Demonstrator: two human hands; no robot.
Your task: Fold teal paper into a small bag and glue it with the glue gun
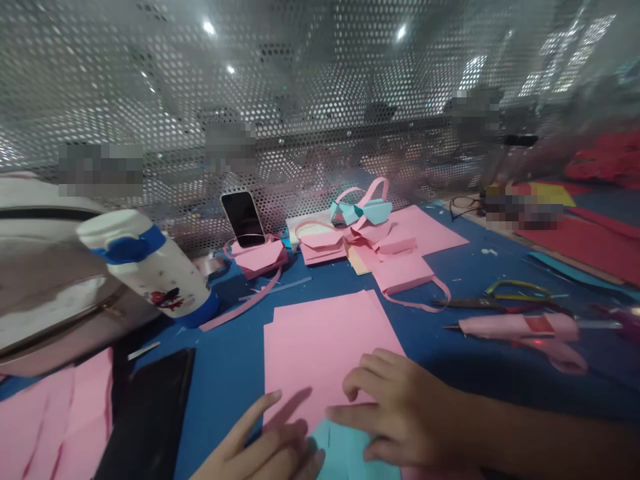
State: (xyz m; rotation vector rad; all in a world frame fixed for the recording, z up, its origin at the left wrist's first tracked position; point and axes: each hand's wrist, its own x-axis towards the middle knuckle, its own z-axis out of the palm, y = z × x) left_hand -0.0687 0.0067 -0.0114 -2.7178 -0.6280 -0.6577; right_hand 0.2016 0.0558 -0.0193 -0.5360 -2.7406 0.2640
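Note:
A folded light-blue paper [345, 453] lies at the bottom of the head view, over pink paper sheets [320, 347]. My left hand [273, 443] has its index finger stretched out, while the thumb and other fingers are curled together at the blue paper's left edge. From the right, my right hand [405, 410] holds the same paper, with thumb and index finger on its right side and the other fingers bent above the pink sheet. The paper's lower part is cut off by the frame edge.
Small paper bags [403, 273] stand behind the sheets. To the right lie a pink glue gun [520, 328] with a red light and scissors [515, 293]. A white-blue bottle [155, 273], a phone [243, 217], a black case [150, 413] and a pale bag [55, 267] are leftward.

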